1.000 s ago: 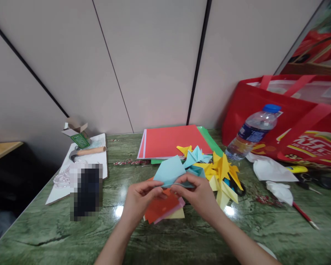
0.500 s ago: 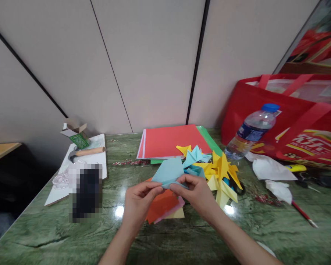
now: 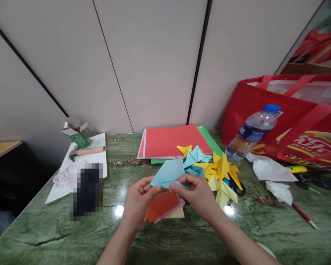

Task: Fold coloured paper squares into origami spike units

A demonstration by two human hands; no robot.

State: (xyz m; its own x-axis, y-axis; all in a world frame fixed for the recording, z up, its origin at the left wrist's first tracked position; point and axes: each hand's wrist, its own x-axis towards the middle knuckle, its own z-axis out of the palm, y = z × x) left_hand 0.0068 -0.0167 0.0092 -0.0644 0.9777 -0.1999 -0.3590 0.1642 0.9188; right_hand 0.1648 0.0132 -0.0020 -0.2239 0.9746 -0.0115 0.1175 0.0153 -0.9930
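A light blue sheet of origami paper (image 3: 168,171), partly folded, is held up between both hands above the table. My left hand (image 3: 140,197) pinches its lower left edge between thumb and fingers. On the lower right edge, my right hand (image 3: 196,191) grips a folded flap with thumb and forefinger. Under the hands lies a small stack of orange paper (image 3: 162,207) with pink and cream sheets showing beneath. Just beyond the right hand is a pile of folded paper pieces in yellow (image 3: 221,165), light blue (image 3: 196,156) and pale yellow (image 3: 223,192).
Large red paper sheets (image 3: 173,141) lie near the wall. At right stand a water bottle (image 3: 251,132) and a red bag (image 3: 298,114), with crumpled tissue (image 3: 279,191) and a red pen (image 3: 303,214) nearby. At left, a white board (image 3: 103,162) bears a hammer (image 3: 89,151) and a small green box (image 3: 79,138).
My left thumb and fingers have shifted on the light blue paper, whose lower left corner now shows more. My right hand keeps nearly the same hold.
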